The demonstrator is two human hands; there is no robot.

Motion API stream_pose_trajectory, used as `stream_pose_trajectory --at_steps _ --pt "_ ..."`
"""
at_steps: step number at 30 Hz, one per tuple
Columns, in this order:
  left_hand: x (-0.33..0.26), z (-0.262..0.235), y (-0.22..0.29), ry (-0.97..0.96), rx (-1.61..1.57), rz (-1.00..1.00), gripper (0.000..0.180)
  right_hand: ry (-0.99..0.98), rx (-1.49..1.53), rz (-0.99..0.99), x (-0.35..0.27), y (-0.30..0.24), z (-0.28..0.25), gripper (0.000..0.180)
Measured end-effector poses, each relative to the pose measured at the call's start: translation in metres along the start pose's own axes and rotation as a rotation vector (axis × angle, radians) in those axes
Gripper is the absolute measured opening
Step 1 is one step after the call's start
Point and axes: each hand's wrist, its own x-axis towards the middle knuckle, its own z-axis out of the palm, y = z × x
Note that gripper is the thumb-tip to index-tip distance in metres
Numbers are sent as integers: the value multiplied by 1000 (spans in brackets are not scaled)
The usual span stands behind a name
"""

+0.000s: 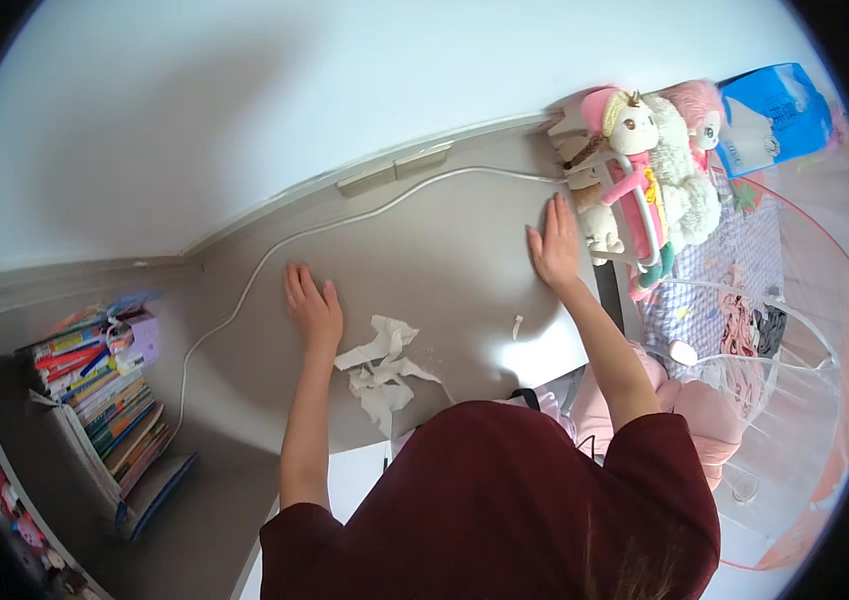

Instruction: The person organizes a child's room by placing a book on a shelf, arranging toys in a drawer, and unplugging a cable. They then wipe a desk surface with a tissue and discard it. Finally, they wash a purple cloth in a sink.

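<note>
My left hand (314, 308) rests palm down on the grey-brown desk top (425, 240), fingers stretched toward the wall. My right hand (556, 250) lies flat near the desk's right end, fingers extended, close beside a row of plush toys. Neither hand holds anything. Between my forearms lies a crumpled, torn white tissue (383, 378), nearer my left forearm. A small white scrap (518, 327) sits to its right, toward my right arm. Behind both hands a white cable (345, 219) curves across the desk, apart from my fingers.
Stacked books (115, 400) stand at the left. On the right are a plush doll (635, 135), a white fluffy toy (690, 190) and a blue bag (777, 120), beside a bed with a checked sheet (680, 310) and pink-edged netting (825, 230). A socket strip (395, 172) runs along the wall.
</note>
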Motion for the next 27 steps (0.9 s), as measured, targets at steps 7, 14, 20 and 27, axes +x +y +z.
stream_pose_trajectory --at_steps 7,14,20,27 --pt "7 21 20 -37 237 6 66 43 -105 95 87 -19 38 77" --pt "1 18 26 -177 30 202 55 -43 -104 -95 93 -65 43 80" --pt "13 28 53 -356 -283 398 39 -130 41 -412 86 -69 29 73" --pt "24 37 70 -337 -243 468 39 -371 350 -895 58 -66 3 63"
